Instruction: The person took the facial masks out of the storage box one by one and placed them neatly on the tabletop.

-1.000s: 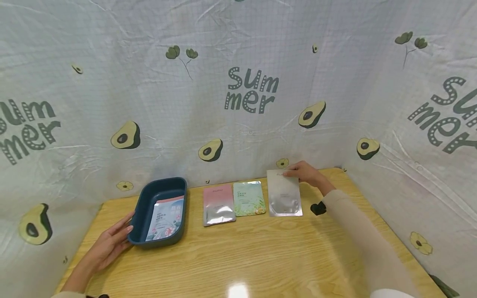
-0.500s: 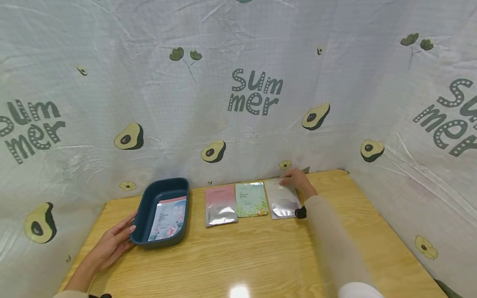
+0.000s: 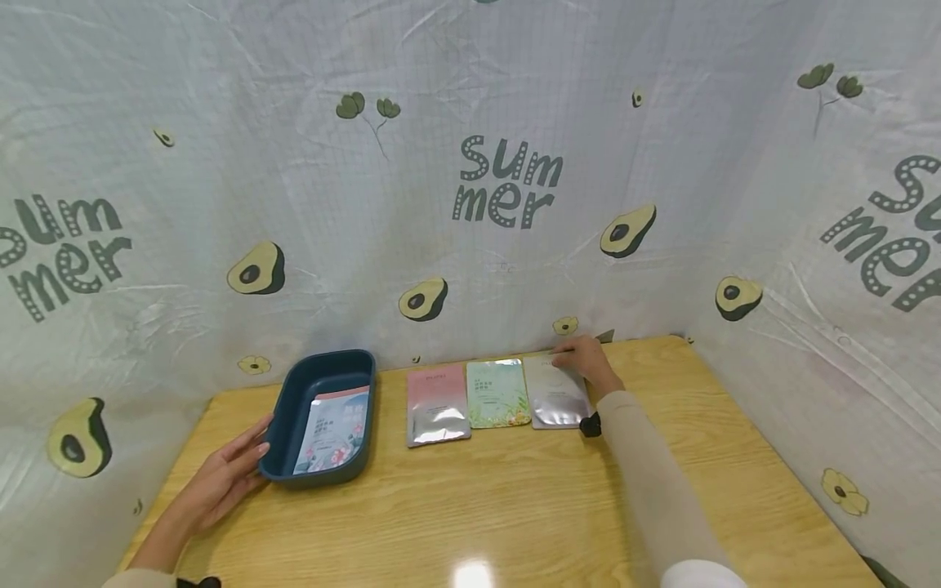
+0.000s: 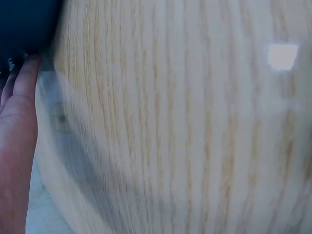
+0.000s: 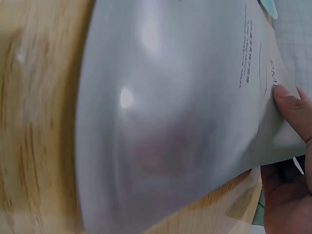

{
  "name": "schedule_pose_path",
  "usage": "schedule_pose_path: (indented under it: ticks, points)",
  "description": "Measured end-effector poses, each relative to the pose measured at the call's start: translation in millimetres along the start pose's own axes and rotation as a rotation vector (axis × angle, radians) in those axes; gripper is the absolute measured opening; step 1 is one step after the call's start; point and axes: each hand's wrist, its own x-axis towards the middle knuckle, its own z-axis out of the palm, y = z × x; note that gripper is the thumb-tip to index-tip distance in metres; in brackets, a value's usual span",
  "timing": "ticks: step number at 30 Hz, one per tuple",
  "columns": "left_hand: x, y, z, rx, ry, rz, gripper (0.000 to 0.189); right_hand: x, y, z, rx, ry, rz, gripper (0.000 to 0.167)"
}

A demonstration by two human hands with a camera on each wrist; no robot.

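A silver sheet mask packet (image 3: 560, 402) lies at the back of the table, right end of a short row. My right hand (image 3: 590, 365) pinches its top edge; in the right wrist view the thumb (image 5: 292, 108) presses the printed face, with fingers behind. Left of it are a pale green mask packet (image 3: 497, 394) and a pink one (image 3: 437, 406), both flat. My left hand (image 3: 223, 480) touches the left side of a dark blue bin (image 3: 359, 467) with fairly straight fingers. A light blue floral mask packet (image 3: 332, 431) rests inside the bin, a pink edge showing beneath it.
The wooden table (image 3: 470, 506) ends at the back against a white printed curtain (image 3: 331, 220), which also runs along both sides. A bright light reflection (image 3: 472, 575) shows near the front of the table.
My right hand has moved slightly left and lowered the silver packet onto the table next to the green one. The left hand and bin have stayed in place.
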Motion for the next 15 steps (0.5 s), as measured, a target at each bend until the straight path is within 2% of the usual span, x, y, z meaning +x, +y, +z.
schedule_pose_path:
  ticks: [4,10,15]
  points:
    - [0.6,1.7,0.7,-0.013,0.003,-0.016,0.07,-2.3,-2.1,-1.6,-0.027,-0.004,-0.015,0.021]
    - [-2.3,1.8,2.8,-0.029,-0.009,-0.009,0.069,-8.7,-4.6,2.6,-0.133,-0.006,-0.099,0.018]
    - [-3.4,2.0,3.5,-0.032,-0.021,0.003,0.068,-10.1,-9.5,3.2,-0.173,-0.006,-0.091,0.02]
